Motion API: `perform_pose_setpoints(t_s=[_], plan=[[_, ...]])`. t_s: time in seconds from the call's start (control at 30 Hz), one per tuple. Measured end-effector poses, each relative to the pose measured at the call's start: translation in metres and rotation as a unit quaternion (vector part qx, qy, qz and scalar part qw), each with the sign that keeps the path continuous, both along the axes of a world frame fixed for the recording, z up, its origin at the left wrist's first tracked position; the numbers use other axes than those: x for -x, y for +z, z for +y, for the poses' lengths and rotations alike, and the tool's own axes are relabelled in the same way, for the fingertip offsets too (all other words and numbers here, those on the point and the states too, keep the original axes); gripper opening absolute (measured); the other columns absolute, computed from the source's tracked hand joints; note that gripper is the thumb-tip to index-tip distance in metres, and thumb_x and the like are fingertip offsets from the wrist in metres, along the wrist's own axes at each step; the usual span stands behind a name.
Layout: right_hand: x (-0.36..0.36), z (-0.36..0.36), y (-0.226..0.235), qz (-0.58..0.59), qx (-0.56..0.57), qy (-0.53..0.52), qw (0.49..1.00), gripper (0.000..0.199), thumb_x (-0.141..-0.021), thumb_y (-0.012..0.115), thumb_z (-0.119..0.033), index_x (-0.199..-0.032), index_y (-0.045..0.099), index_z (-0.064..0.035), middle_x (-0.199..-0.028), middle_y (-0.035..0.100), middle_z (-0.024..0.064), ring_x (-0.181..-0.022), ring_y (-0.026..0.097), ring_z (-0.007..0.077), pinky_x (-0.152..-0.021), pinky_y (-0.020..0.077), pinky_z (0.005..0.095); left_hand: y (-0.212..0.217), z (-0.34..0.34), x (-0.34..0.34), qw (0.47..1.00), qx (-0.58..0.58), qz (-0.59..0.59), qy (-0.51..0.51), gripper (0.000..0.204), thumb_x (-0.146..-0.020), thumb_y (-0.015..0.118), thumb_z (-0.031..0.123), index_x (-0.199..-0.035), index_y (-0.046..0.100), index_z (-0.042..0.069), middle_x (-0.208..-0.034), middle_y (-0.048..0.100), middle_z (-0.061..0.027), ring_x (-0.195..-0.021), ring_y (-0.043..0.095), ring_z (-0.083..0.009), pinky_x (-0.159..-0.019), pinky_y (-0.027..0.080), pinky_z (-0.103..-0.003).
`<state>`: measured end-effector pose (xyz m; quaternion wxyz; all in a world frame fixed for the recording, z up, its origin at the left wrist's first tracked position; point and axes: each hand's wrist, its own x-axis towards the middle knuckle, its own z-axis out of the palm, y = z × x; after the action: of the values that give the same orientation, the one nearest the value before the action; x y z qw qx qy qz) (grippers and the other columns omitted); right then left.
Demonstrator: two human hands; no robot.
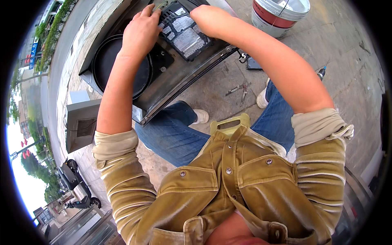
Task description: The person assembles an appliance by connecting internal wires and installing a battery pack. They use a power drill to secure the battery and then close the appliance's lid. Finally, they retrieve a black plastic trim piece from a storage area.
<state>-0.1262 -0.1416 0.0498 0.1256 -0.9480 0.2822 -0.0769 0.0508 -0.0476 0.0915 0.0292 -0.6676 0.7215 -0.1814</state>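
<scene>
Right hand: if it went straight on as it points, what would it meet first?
Likely the black rectangular casing, at its upper end; depth is unclear, so the right hand might pass over.

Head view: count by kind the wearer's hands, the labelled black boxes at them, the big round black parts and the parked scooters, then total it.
Left hand and right hand: 2
Labelled black box: 1
Big round black part: 1
Parked scooter: 1
Total: 5
</scene>
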Motion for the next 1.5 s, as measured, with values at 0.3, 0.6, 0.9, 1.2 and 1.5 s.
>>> perform_pose_setpoints(t_s=[0.3, 0.6, 0.9, 1.2, 1.5], plan=[[0.001, 0.002, -0.002, -0.011, 0.006, 0.009, 1.000, 0.015, -0.077, 0.057, -0.004, -0.088, 0.067, -0.0018, -0.089, 0.066, 0.0196, -0.087, 0.064, 0.0347, -0.075, 0.0525, 0.0419, -0.040, 0.018, 0.064, 0.999, -0.029, 0.033, 0.027, 0.086, -0.066, 0.078, 0.034, -0.135, 0.038, 0.003, -0.141, 0.031, -0.0260, -0.129, 0.033, -0.0450, -0.102, 0.038, -0.046], [0.039, -0.010, -0.010, -0.235, -0.049, 0.042, 0.970, 0.024, -0.080, 0.065, -0.006, -0.101, 0.061, 0.0043, -0.087, 0.067, 0.0164, -0.076, 0.066, 0.0228, -0.069, 0.0522, 0.0311, -0.055, 0.009, 0.059, 0.999, -0.006, 0.029, 0.019, 0.082, -0.066, 0.078, 0.030, -0.133, 0.040, 0.003, -0.139, 0.034, -0.0259, -0.127, 0.036, -0.0454, -0.101, 0.040, -0.043], [0.197, -0.046, -0.050, -0.410, -0.267, -0.231, 0.841, 0.027, -0.081, 0.059, 0.000, -0.108, 0.058, 0.0026, -0.084, 0.061, 0.0054, -0.065, 0.057, 0.0114, -0.059, 0.0487, 0.0243, -0.043, 0.001, 0.086, 0.993, -0.090, 0.007, 0.070, 0.081, -0.063, 0.081, 0.026, -0.129, 0.042, -0.001, -0.141, 0.030, -0.0269, -0.130, 0.031, -0.0425, -0.107, 0.032, -0.040], [0.236, -0.070, -0.130, -0.399, -0.296, -0.291, 0.817, 0.030, -0.081, 0.061, -0.001, -0.111, 0.058, 0.0015, -0.090, 0.062, 0.0074, -0.071, 0.059, 0.0122, -0.063, 0.0510, 0.0270, -0.066, 0.002, 0.056, 1.000, -0.006, -0.025, 0.002, 0.071, -0.070, 0.074, 0.032, -0.131, 0.045, 0.009, -0.140, 0.037, -0.0186, -0.128, 0.037, -0.0390, -0.101, 0.040, -0.041], [0.225, -0.080, -0.103, -0.512, -0.231, -0.298, 0.772, 0.028, -0.088, 0.058, -0.006, -0.113, 0.057, 0.0046, -0.096, 0.067, 0.0107, -0.074, 0.062, 0.0118, -0.065, 0.0494, 0.0234, -0.046, 0.004, 0.073, 0.998, -0.041, 0.028, 0.039, 0.079, -0.063, 0.079, 0.022, -0.132, 0.043, 0.007, -0.142, 0.032, -0.0205, -0.129, 0.035, -0.0402, -0.102, 0.038, -0.040]])
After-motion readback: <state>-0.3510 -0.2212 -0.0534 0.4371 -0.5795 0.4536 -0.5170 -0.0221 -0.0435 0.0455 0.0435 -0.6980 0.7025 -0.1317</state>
